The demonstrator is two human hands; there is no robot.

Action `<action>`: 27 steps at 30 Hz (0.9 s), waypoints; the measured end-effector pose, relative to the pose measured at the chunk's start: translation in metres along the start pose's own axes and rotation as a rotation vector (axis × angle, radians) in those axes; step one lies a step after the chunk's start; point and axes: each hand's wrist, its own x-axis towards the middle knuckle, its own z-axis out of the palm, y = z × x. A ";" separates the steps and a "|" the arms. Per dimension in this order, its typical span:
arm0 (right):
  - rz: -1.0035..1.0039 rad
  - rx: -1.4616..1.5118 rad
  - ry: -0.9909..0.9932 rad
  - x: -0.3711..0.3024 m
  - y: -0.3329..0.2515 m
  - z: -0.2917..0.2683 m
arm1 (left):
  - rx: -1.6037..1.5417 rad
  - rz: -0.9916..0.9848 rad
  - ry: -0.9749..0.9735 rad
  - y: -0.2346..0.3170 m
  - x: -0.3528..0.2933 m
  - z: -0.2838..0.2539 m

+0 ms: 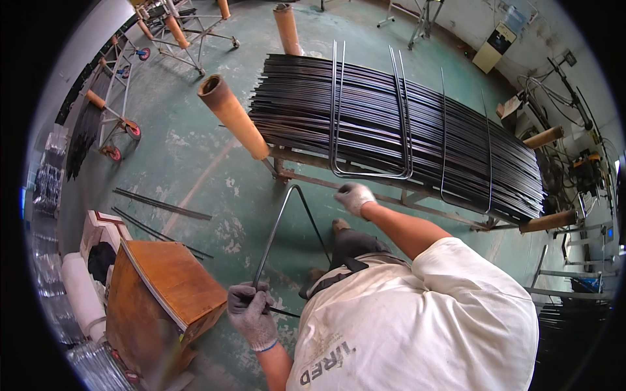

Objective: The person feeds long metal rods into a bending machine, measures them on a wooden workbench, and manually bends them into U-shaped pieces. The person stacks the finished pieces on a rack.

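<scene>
On worn green floor [225, 173], beside a rack [244, 130] loaded with straight rods [293, 98] and with bent frames [372, 175] laid across them, gripping a bent rod [271, 236] in the left hand [253, 311], with fingers wrapped around its lower stretch and with its corner pointing toward the rack. Probably midway through turning or carrying one shaped piece single-handed, with the right hand [354, 197] near the frames but apart from the rod, seemingly with fingers curled inward; cannot tell whether pinching anything. Next, likely calls for bringing the right hand onto the free side, steadying both sides, then lifting level.
</scene>
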 end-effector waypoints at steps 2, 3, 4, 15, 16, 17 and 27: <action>0.121 -0.030 0.059 0.025 0.059 -0.020 | 0.040 -0.040 0.016 -0.002 -0.002 0.008; 0.203 -0.044 0.139 0.038 0.085 -0.030 | 0.058 -0.058 0.021 -0.003 -0.001 0.015; 0.285 -0.060 0.219 0.048 0.107 -0.043 | 0.083 -0.061 0.022 -0.005 0.001 0.021; 0.565 -0.071 0.422 0.122 0.193 -0.153 | 0.212 -0.180 0.168 -0.065 0.032 0.096; 0.548 -0.084 0.404 0.133 0.203 -0.154 | 0.225 -0.185 0.183 -0.069 0.035 0.104; 0.526 -0.103 0.352 0.143 0.213 -0.158 | 0.238 -0.191 0.198 -0.070 0.039 0.112; 0.439 0.042 0.300 0.148 0.209 -0.193 | 0.216 -0.203 0.332 -0.081 0.058 0.122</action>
